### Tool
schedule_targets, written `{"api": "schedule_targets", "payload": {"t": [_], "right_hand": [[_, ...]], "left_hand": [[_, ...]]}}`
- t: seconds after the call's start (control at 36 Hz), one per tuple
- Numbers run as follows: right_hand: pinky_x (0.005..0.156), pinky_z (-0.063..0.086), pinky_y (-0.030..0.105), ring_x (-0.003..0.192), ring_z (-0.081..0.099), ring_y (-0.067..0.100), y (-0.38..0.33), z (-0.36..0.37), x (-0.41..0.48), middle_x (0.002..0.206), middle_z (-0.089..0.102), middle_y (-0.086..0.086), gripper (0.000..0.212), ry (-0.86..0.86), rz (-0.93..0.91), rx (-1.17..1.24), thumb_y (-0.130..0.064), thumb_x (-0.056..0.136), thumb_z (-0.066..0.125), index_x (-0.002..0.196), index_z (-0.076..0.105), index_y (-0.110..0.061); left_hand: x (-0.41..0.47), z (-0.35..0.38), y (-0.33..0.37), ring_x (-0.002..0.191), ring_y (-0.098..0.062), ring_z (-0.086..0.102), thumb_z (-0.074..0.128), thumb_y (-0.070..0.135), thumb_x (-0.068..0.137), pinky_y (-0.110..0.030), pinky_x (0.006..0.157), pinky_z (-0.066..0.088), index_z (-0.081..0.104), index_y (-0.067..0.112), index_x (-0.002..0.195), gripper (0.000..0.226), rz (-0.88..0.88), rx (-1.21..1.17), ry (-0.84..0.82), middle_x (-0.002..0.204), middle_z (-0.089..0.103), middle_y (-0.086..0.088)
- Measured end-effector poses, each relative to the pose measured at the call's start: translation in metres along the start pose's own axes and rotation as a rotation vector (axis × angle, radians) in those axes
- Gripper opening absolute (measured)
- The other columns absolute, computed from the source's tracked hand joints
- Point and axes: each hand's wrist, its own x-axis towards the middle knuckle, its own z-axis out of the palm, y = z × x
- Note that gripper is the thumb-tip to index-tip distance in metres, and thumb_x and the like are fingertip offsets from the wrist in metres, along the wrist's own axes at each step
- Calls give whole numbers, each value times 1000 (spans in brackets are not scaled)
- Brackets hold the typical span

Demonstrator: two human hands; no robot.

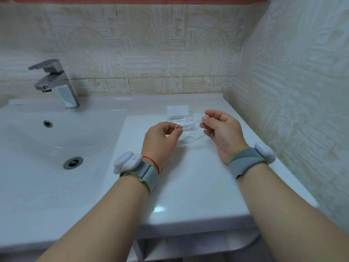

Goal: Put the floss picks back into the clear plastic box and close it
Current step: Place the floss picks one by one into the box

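Several white floss picks (188, 129) lie scattered on the white counter between my hands. The clear plastic box (178, 111) sits just behind them, toward the wall, with a white card showing through it; I cannot tell whether its lid is open. My left hand (162, 137) pinches one white floss pick between thumb and fingertips. My right hand (221, 127) hovers palm up to the right of the pile, its fingertips pinched on a small white floss pick.
A white sink basin (56, 140) with a drain (73, 163) lies to the left, a chrome faucet (56, 82) behind it. Tiled walls close off the back and right. The counter's front edge (198, 220) is near me.
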Motion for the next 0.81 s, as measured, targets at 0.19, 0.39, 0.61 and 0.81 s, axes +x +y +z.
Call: {"api": "schedule_targets", "payload": {"t": [0.19, 0.39, 0.61, 0.81], "right_hand": [[64, 51, 21, 63, 65, 9, 1, 0, -3, 80, 62, 4, 17, -6, -54, -69, -1, 85, 66, 91, 66, -16], [63, 52, 21, 66, 62, 17, 4, 17, -13, 76, 63, 9, 22, -154, -96, -83, 7, 79, 68, 88, 66, -13], [72, 53, 23, 65, 63, 9, -16, 27, 10, 72, 68, -3, 19, -189, -58, 63, 0, 84, 67, 93, 68, -16], [64, 48, 21, 61, 57, 9, -24, 42, 38, 69, 64, -2, 14, -181, -53, 97, -4, 87, 66, 93, 66, -16]], "left_hand": [[-2, -3, 2, 71, 14, 57, 68, 20, 86, -5, 70, 43, 70, 30, 80, 12, 33, -89, 73, 80, 68, 18], [0, -2, 7, 70, 0, 65, 69, 17, 85, -19, 72, 53, 72, 25, 82, 9, -22, -228, 79, 77, 73, 10], [21, 6, 29, 59, -12, 68, 65, 17, 89, -21, 55, 53, 73, 23, 86, 10, -100, -383, -28, 71, 74, 3], [48, 17, 34, 49, -10, 59, 64, 18, 90, -17, 47, 44, 73, 29, 82, 17, -91, -403, -30, 70, 72, 3]]}}
